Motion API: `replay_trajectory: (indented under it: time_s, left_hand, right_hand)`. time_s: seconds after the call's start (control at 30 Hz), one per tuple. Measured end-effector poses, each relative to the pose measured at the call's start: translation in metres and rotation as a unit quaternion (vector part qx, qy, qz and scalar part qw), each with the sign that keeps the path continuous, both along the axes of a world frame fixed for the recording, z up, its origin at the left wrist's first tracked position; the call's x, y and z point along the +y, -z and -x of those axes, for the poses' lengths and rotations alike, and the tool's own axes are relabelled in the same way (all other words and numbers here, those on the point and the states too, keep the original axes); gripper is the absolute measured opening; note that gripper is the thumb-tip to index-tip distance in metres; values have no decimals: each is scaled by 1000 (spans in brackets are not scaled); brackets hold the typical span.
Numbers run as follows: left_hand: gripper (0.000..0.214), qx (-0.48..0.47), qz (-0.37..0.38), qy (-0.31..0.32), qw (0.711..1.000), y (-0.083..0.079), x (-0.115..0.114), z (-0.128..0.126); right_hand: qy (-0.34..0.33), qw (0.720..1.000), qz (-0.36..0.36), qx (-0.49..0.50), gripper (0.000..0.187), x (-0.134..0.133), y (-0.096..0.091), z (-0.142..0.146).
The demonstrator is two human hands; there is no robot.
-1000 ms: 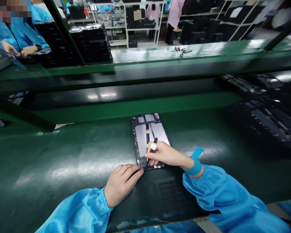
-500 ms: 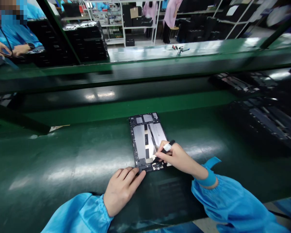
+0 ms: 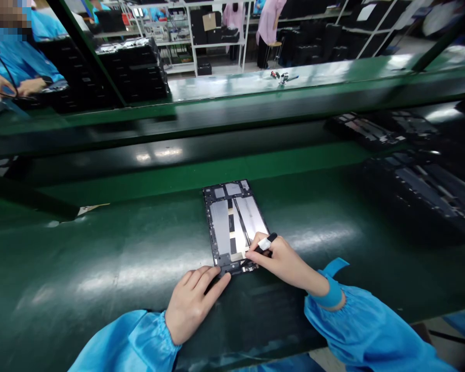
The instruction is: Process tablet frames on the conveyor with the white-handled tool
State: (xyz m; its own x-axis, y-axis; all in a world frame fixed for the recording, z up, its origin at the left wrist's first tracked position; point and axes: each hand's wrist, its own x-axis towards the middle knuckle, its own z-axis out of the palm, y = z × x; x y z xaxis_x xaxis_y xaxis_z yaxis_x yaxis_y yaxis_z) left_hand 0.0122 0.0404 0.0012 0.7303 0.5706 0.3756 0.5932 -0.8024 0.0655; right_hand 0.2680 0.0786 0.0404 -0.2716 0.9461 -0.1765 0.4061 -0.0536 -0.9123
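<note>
An opened tablet [image 3: 219, 222], its silver inner plates and dark flat cables showing, lies face up on the green work surface. My left hand [image 3: 191, 302] rests at its near left corner, fingers stretched out and the thumb apart, touching the edge. My right hand [image 3: 281, 258] is closed in a pinch on a slim black tool [image 3: 272, 237] with a white wrap. The tool points down at the near end of the tablet, beside a small circuit board [image 3: 250, 268]. My fingers partly cover the tool and the tablet's right side.
Stacked opened tablets [image 3: 430, 186] lie to the right, with more behind them. A green post [image 3: 31, 196] stands at the left. Beyond the raised shelf [image 3: 217, 88], a co-worker in blue [image 3: 23, 67] sits beside tall black stacks [image 3: 134, 72].
The whole view has shifted slightly. My right hand and the tool have moved a little lower along the tablet's near end. My left hand stays at the corner.
</note>
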Motion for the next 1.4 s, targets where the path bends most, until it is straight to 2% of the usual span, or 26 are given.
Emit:
replay_trajectory:
  time_s: [0.4,0.87,1.07,1.2,1.4]
  left_hand:
    - [40,45,-31,-14,998,0,0,-2]
    - [41,68,-11,-36,997,-7,-2,-7]
    - [41,95,21,-50,994,-15,1,-23]
    - [39,114,56,-26,992,-20,11,-25]
    - [36,52,84,29,995,-10,18,1]
  right_hand:
    - [4,1000,-17,5,16,2,3,1]
    - [2,999,-34,-23,16,0,4,2]
    - [21,999,-24,9,17,1,3,2]
    - [37,998,-3,59,17,2,7,1]
    - [50,997,-26,59,16,1,13,1]
